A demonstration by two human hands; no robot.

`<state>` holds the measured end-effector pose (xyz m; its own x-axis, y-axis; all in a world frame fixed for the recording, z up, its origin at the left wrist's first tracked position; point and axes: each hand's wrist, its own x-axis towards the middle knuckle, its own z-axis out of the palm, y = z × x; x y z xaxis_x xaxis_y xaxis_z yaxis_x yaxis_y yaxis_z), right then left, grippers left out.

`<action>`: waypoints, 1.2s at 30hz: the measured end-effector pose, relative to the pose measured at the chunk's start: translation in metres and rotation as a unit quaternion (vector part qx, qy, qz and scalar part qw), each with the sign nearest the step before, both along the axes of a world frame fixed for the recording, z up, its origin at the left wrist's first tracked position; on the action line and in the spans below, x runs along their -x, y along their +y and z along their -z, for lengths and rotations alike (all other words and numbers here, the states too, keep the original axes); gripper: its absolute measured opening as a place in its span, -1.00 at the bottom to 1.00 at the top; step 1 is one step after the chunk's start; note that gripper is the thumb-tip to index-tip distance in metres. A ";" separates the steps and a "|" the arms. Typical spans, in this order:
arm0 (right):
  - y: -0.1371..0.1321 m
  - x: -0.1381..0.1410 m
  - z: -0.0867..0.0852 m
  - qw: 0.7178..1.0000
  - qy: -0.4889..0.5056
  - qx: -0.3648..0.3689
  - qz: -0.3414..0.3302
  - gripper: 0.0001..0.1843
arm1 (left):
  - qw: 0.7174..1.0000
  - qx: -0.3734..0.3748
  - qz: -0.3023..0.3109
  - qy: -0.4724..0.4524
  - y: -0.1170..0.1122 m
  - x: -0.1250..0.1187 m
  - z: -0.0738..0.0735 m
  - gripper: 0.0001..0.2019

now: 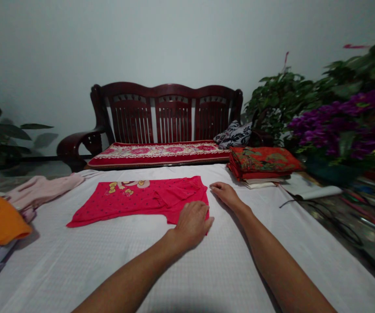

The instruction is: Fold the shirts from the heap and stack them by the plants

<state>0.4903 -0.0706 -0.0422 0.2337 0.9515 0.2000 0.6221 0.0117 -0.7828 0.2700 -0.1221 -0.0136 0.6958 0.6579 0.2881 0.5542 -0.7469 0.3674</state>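
Observation:
A bright pink shirt (125, 200) with dark dots and a yellow-bow cartoon print lies partly folded on the white cloth. Its near edge is pulled in around the sleeve at the right end. My left hand (192, 224) rests palm down on that right end, fingers stretched over the fabric and thumb apart. Just right of the shirt, my right hand (226, 194) hovers at or touches the white cloth; its fingers are extended and I see nothing in them.
Folded red patterned fabric (262, 161) is stacked at the back right. Orange (1, 219) and pale pink clothes (44, 191) lie on the left. Behind stands a wooden bench (171, 113). Purple flowers (347, 124), a white roll (319, 192) and black cable (331, 226) are on the right.

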 end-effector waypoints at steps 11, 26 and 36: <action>0.024 0.004 -0.002 0.994 -0.079 0.078 -0.013 -0.79 | 0.999 0.033 0.020 0.006 -0.014 -0.009 0.023 -0.63; 0.034 0.006 0.000 0.994 -0.063 0.073 -0.056 -0.74 | 0.994 0.050 0.093 -0.027 -0.008 -0.006 0.028 -0.61; 0.032 0.011 -0.005 0.990 -0.098 0.069 -0.078 -0.67 | 0.994 0.036 -0.046 -0.089 -0.006 -0.008 0.015 -0.62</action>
<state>0.4789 -0.0389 -0.0368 0.0509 0.9944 0.0930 0.7608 0.0218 -0.6487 0.2781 -0.1283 -0.0287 0.5731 0.7402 0.3517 0.5403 -0.6640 0.5169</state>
